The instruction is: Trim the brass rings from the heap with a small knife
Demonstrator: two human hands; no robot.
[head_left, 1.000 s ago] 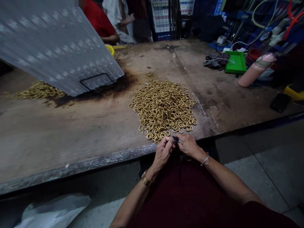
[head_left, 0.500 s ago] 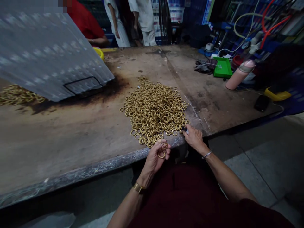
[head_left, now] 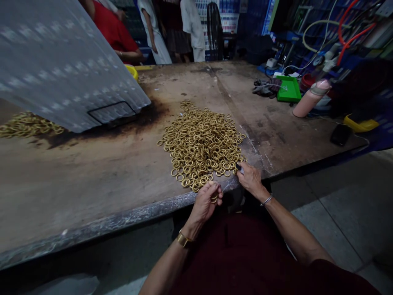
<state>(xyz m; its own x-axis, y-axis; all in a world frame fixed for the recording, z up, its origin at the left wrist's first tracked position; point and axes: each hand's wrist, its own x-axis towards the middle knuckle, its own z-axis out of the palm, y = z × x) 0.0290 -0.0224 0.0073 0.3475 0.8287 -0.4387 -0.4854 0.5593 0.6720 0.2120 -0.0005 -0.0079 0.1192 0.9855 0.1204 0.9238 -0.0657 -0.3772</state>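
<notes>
A few rings (head_left: 214,198) are held inside the left hand (head_left: 205,201), its curled fingers clamped on them. A small dark tool (head_left: 239,167) is gripped by the fingers of the right hand (head_left: 251,178), at the near right edge of the pile (head_left: 204,141). Round, gold-coloured, matching rings are heaped there loosely on the counter (head_left: 101,172).

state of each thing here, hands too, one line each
left hand: fingers curled around gold-coloured rings
right hand: closed on a small dark item, at the pile's edge
ring pile: loose, heaped
table: stained, scuffed
pink bottle: standing
green tray: white cord across it
</notes>
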